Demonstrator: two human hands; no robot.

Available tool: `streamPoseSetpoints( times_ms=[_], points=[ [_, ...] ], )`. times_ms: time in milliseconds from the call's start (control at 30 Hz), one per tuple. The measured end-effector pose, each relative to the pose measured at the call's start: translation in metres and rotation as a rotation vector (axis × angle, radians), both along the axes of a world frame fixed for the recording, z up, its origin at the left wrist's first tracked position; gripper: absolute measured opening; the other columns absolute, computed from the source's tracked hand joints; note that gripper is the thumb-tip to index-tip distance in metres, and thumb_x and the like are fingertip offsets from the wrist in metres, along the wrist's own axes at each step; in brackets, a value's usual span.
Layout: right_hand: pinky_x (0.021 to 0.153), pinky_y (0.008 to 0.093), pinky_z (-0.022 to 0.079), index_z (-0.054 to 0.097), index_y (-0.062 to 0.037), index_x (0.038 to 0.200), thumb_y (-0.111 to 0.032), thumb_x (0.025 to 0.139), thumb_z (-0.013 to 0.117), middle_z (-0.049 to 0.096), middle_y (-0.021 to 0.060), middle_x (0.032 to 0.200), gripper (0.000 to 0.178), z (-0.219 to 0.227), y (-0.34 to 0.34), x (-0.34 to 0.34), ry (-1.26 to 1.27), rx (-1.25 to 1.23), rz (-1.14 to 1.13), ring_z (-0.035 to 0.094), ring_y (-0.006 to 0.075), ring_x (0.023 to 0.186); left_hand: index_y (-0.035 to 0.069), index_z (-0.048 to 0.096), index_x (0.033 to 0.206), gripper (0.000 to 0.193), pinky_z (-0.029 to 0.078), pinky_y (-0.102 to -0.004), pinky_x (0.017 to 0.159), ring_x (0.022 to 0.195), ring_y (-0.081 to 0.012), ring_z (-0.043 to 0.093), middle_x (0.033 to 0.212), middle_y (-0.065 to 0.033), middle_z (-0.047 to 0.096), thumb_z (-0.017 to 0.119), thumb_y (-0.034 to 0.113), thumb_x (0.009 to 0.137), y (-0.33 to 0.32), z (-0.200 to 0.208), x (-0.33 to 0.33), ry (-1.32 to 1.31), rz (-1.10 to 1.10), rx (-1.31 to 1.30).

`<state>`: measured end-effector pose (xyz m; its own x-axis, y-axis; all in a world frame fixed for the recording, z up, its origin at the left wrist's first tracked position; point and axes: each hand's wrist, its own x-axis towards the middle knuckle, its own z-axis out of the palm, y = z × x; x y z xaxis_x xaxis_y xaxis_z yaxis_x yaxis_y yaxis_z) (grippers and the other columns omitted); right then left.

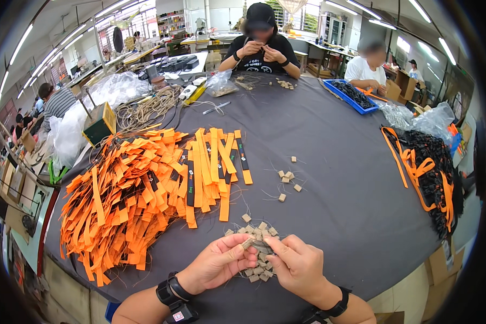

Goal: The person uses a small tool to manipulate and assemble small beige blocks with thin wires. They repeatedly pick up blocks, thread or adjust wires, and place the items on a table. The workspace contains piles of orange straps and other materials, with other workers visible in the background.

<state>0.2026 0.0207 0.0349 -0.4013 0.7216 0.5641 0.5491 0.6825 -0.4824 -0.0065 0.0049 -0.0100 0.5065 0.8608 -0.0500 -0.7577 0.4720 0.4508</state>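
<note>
Low over the near part of the table, my left hand (218, 260) pinches a small tan block (247, 243) between thumb and fingers. My right hand (301, 270) is closed at the fingertips just beside it; what they grip is too small to make out. Under and behind both hands lies a pile of similar tan blocks (262, 272), some with thin wire-like threads. A few more blocks (287, 176) are scattered farther up the dark cloth. To the left is a large heap of orange strips (119, 200), with orange and black strips (202, 167) laid beside it.
The dark cloth-covered table (351, 178) spreads around me. A coil of cord (151, 105), a green box (99, 124) and clear plastic bags sit far left. Across sits a co-worker in black (262, 46). A blue tray (353, 96) and black-orange straps (426, 173) lie right.
</note>
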Motion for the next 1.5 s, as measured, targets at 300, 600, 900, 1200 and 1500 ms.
streamPoseSetpoints(
  times_ms=[300,600,900,1200,1500],
  points=[
    [0.045,0.0283,0.041,0.069,-0.0102,0.106,-0.01,0.07,0.075,0.057,0.0015,0.071,0.037,0.002,0.0,-0.001,-0.02,0.035,0.019,0.053,0.0168,0.049,0.004,0.054,0.123,0.028,0.052,-0.0329,0.092,0.098,-0.0206,0.063,0.104,-0.0115,0.064,0.056,0.01,0.095,0.001,-0.001,0.001,0.06,0.024,0.007],
    [0.045,0.0285,0.042,0.068,-0.0099,0.107,-0.009,0.071,0.074,0.057,0.0018,0.072,0.037,-0.001,0.0,0.0,-0.034,0.026,0.024,0.053,0.0171,0.05,0.003,0.054,0.123,0.028,0.052,-0.033,0.093,0.098,-0.0201,0.064,0.104,-0.0112,0.064,0.056,0.01,0.095,0.0,0.002,0.002,0.095,0.039,0.036],
    [0.048,0.0294,0.046,0.066,-0.0107,0.112,-0.01,0.076,0.072,0.057,0.0032,0.076,0.037,-0.021,-0.003,-0.007,0.176,-0.203,0.064,0.056,0.0184,0.053,0.004,0.053,0.123,0.028,0.051,-0.0339,0.094,0.1,-0.0195,0.063,0.109,-0.0109,0.063,0.056,0.01,0.095,-0.001,-0.001,0.003,0.018,0.023,0.003],
    [0.046,0.0297,0.044,0.067,-0.0107,0.11,-0.011,0.075,0.072,0.056,0.0027,0.074,0.035,-0.017,-0.003,-0.005,0.094,-0.07,0.049,0.055,0.0195,0.051,0.004,0.054,0.122,0.028,0.051,-0.0343,0.094,0.101,-0.0202,0.063,0.109,-0.0104,0.063,0.056,0.009,0.095,-0.003,-0.003,0.004,0.051,0.034,0.011],
    [0.067,0.0196,0.045,0.06,0.0007,0.104,-0.006,0.087,0.065,0.061,-0.0001,0.087,0.019,-0.01,-0.001,-0.004,0.654,-0.855,0.19,0.053,0.0027,0.077,0.0,0.059,0.111,0.025,0.054,-0.0298,0.078,0.086,-0.0193,0.066,0.097,-0.0089,0.064,0.066,0.006,0.087,-0.007,0.022,0.008,0.998,0.388,0.538]
  ],
)
